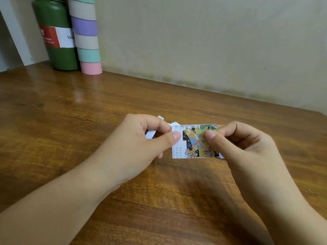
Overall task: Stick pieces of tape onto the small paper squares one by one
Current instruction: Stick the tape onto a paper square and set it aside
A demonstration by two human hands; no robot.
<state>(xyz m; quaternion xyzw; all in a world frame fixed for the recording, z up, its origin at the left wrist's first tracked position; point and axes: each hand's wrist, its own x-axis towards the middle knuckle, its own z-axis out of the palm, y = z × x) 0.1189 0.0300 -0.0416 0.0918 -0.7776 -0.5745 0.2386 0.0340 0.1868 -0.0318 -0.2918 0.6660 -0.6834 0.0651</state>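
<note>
I see the paper square (193, 141) held up just over the wooden table (88, 112), and I use it as my marker. It has a bright bird picture on it. The left hand (141, 138) pinches the paper's left edge with thumb and finger. The right hand (235, 140) pinches its right side, thumb pressed on the picture. Both hands are closed on this one paper.

Just behind the paper, by the left hand, a few white paper bits (161, 124) peek out. I cannot tell if any tape is on the paper.

I think things could go wrong here. If the hands pull apart too hard, the thin paper could rip. If sticky tape folds over, it could stick to a finger.

Far from the paper, at the back left, stands a green bottle (56, 36), lid on; I cannot see inside. Beside it is a stack of tape rolls (86, 36).
</note>
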